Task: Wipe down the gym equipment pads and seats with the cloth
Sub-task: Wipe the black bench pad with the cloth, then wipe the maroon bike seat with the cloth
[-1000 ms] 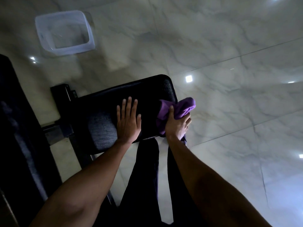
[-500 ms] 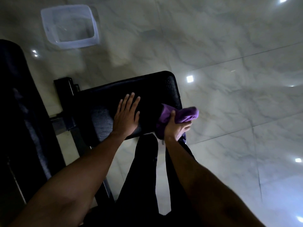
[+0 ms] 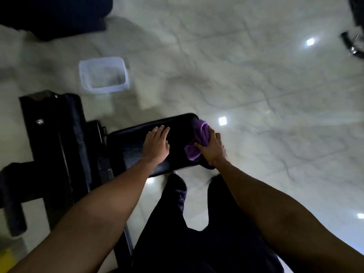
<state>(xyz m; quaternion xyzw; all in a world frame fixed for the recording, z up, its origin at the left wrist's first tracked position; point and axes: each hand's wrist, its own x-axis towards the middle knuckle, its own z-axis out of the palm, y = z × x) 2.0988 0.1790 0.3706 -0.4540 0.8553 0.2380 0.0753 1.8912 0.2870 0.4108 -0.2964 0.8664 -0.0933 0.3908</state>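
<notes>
A black padded seat (image 3: 177, 131) of a gym machine lies in the middle of the head view. My left hand (image 3: 156, 144) rests flat on its top, fingers spread, holding nothing. My right hand (image 3: 212, 149) grips a bunched purple cloth (image 3: 199, 142) and presses it against the seat's right edge. The cloth drapes over that edge, from the far corner down toward the near corner. A dark back pad (image 3: 76, 134) stands to the left of the seat.
The black machine frame (image 3: 45, 146) fills the left side. A clear plastic tub (image 3: 103, 75) sits on the glossy marble floor beyond the seat. Dark equipment shows at the top left (image 3: 53, 14) and the top right corner (image 3: 354, 42). My dark-trousered legs (image 3: 177, 223) stand below the seat.
The view has pulled back and tilted up, so more floor and frame show. My right hand has slid the cloth further along the seat's right edge. My left hand stays flat on the seat.
</notes>
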